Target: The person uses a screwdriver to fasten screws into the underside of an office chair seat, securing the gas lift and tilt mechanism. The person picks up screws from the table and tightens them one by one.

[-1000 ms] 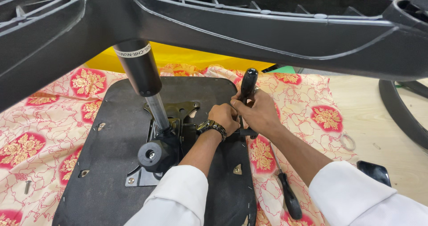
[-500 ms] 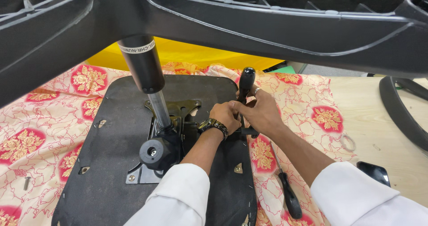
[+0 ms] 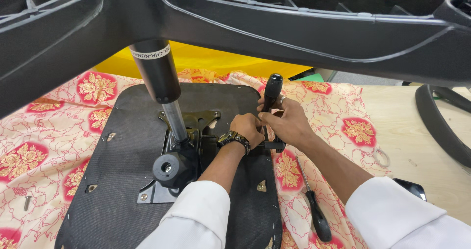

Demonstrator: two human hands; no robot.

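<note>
An upturned office chair seat (image 3: 122,180) lies with its black underside up on a floral cloth. A metal tilt mechanism (image 3: 189,131) is bolted to its middle, and a gas cylinder (image 3: 159,82) rises from it into the black star base (image 3: 294,23) overhead. My right hand (image 3: 287,121) grips a black lever handle (image 3: 272,92) that sticks up at the mechanism's right side. My left hand (image 3: 248,128), with a wristwatch, rests against the lever's lower end, fingers curled on it.
A black-handled screwdriver (image 3: 314,212) lies on the red-and-cream floral cloth (image 3: 44,146) to the right of the seat. A loose screw (image 3: 26,202) sits at far left. A curved black chair part (image 3: 441,126) and a dark phone (image 3: 411,187) lie on the wooden surface.
The view has shifted slightly. Both hands stay on the lever with only small finger movements.
</note>
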